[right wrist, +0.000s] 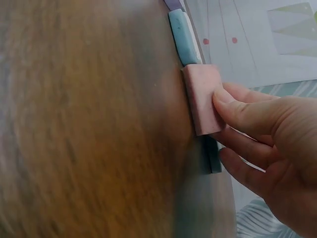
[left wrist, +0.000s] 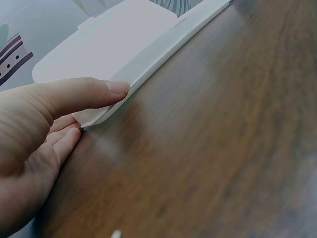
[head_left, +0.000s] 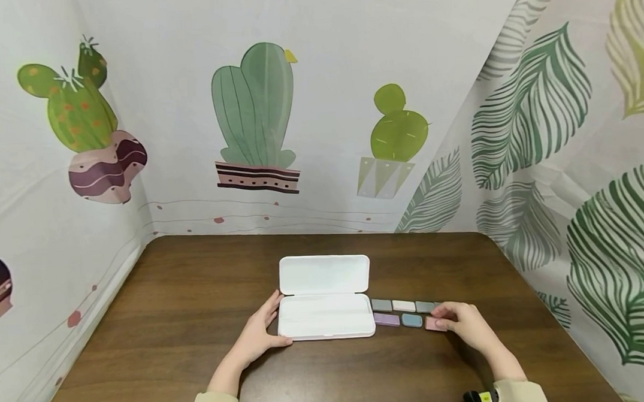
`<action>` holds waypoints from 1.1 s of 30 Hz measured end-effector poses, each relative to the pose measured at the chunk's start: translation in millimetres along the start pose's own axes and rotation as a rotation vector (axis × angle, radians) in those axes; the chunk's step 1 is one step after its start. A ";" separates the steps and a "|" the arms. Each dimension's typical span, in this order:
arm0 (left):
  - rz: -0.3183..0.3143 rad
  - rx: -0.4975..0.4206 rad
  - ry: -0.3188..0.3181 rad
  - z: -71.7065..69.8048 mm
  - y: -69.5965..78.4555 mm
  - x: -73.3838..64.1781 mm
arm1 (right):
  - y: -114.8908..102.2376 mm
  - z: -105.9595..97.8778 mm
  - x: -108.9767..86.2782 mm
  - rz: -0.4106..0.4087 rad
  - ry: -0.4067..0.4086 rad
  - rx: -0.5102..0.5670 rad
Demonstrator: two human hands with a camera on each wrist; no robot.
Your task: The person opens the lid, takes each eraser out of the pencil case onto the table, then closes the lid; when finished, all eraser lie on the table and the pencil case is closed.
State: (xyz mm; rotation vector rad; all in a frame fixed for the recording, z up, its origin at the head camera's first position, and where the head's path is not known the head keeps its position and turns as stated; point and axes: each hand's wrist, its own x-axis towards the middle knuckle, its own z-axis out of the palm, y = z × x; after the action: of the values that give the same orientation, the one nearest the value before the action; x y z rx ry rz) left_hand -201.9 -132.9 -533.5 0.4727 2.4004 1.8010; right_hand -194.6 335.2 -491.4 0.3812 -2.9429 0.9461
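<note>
A white pencil case [head_left: 327,316] lies on the table with its hinged lid [head_left: 324,274] raised at the back. Nothing shows inside it. My left hand [head_left: 261,328] holds the case's left end, thumb on the front edge and fingers along the side. To the right of the case, my right hand [head_left: 464,323] pinches a pink eraser [right wrist: 203,99], thumb on its near face. Beside that lie a blue eraser [head_left: 412,320] and a purple one [head_left: 386,319]. Behind them is a row with a white eraser [head_left: 404,306] and grey-green ones [head_left: 382,306], partly hidden by my right fingers.
The brown wooden table [head_left: 196,278] runs back to a white cloth [head_left: 329,123] printed with cacti. More cloth with leaf prints [head_left: 534,108] hangs on the right side.
</note>
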 end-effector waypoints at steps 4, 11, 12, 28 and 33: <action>-0.001 0.000 0.001 0.5 -0.2 0.2 | 0.0 2.4 2.4 0.030 0.024 -0.018; 0.000 0.009 0.004 1.1 -1.3 0.1 | 3.3 8.2 6.1 0.038 0.066 -0.026; 0.000 0.015 0.004 1.1 -1.3 -0.1 | 3.3 8.6 6.4 0.039 0.067 -0.022; 0.009 0.050 0.021 1.4 -3.5 0.5 | -3.8 8.4 10.2 0.008 0.101 -0.022; 0.014 0.059 0.031 1.9 -3.5 0.4 | -16.0 12.1 17.9 -0.038 0.172 0.029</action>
State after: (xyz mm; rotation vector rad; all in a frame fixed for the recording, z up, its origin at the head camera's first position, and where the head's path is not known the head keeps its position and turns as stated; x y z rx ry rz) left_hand -202.4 -131.9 -537.3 0.4729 2.4825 1.7603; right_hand -207.6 311.7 -490.3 0.3376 -2.7613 0.9652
